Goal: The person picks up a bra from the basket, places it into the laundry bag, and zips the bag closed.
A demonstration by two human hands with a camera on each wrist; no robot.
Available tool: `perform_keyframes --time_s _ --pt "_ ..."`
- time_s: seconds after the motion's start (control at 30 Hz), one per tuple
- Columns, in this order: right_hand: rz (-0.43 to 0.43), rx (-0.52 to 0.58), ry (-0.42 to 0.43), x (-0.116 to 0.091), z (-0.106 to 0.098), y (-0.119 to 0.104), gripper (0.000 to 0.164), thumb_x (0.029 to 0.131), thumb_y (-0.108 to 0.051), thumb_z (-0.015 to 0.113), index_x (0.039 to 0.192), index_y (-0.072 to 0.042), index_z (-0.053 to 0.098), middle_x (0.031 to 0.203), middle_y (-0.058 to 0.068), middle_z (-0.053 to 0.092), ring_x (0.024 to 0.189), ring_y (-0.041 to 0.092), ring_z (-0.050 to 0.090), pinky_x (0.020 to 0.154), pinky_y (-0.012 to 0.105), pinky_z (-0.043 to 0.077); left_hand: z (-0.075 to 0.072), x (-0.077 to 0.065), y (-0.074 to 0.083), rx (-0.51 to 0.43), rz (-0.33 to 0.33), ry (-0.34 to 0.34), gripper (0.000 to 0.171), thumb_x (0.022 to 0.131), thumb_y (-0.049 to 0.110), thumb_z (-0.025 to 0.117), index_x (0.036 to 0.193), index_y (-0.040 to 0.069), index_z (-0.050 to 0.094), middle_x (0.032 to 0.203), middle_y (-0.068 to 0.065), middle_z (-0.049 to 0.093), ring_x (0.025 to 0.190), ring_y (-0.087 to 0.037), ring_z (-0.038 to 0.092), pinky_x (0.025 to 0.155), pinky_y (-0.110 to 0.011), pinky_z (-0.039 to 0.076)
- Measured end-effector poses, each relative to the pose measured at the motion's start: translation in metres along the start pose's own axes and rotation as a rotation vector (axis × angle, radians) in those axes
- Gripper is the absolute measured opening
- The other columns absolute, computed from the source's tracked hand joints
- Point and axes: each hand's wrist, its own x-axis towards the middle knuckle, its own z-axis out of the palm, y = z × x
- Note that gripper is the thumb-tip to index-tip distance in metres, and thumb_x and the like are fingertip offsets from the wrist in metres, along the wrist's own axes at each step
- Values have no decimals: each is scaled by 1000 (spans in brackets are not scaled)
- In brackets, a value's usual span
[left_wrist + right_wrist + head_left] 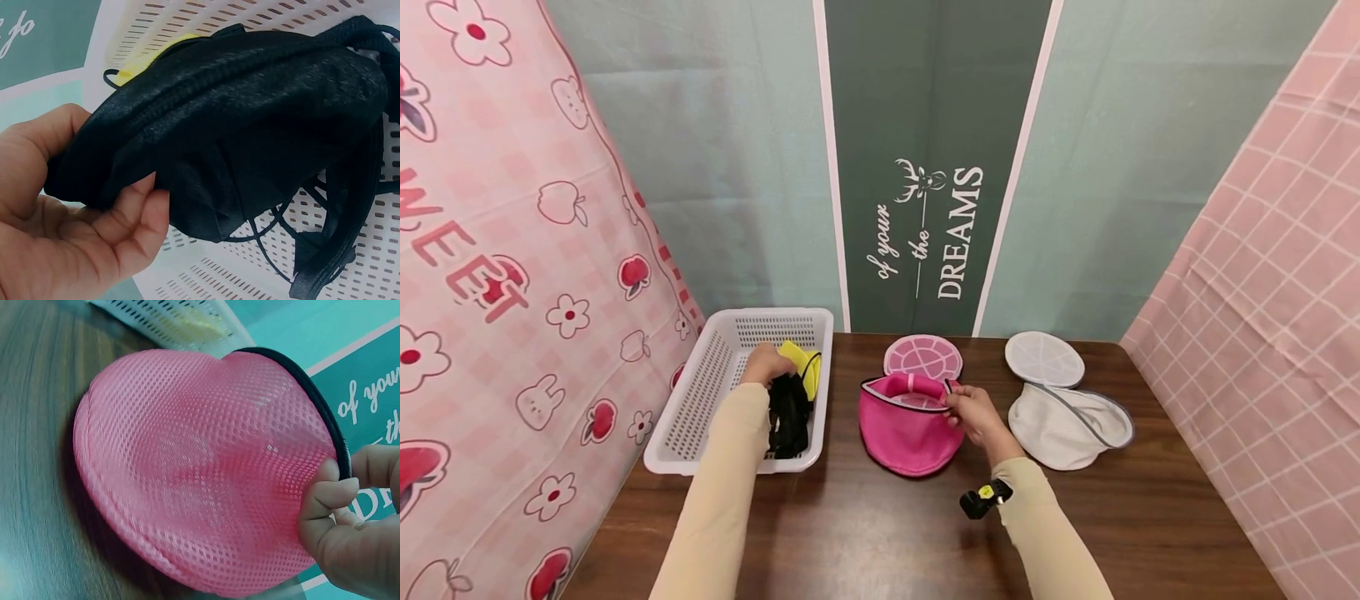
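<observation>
My left hand (766, 364) reaches into the white basket (688, 417). Its thumb and fingers pinch one edge of a black bra (250, 119), whose straps hang over the basket's perforated wall. Behind the bra lies a yellow piece of cloth (808, 367) with a thin black cord. A pink mesh laundry bag (910, 437) stands on the table with its black-trimmed mouth open and its round pink lid (923, 357) folded back. My right hand (976, 414) pinches the right side of that rim between thumb and fingers, as the right wrist view (356, 512) shows up close.
Right of the pink bag sits a white mesh laundry bag (1052, 433), tilted, with its round white lid (1045, 360) laid back. All of it stands on a brown wooden table (880, 533). Printed curtains (760, 183) enclose the back and both sides.
</observation>
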Motion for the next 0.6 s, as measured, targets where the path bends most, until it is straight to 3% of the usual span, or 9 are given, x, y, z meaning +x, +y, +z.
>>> perform_keyframes --time_s 0.23,0.4,0.6 --pt "30 -5 9 -2 2 -5 10 91 4 43 99 10 42 68 6 45 50 9 46 45 18 37 0 1 -2 -31 -49 -78 17 78 10 55 88 -1 47 76 -15 44 52 -23 42 43 -34 40" --pt "27 25 -10 -6 4 -10 22 88 6 51 105 16 42 74 7 50 52 9 48 49 17 42 -1 -1 -3 -31 -41 -94 34 85 12 52 112 -9 48 95 -22 49 65 -28 51 52 -40 48" --pt "28 84 -32 -5 6 -11 29 86 8 50 111 16 36 76 9 52 52 9 50 51 18 46 -2 -4 -4 33 22 -76 30 81 6 59 105 -9 50 93 -22 51 72 -30 52 59 -42 50"
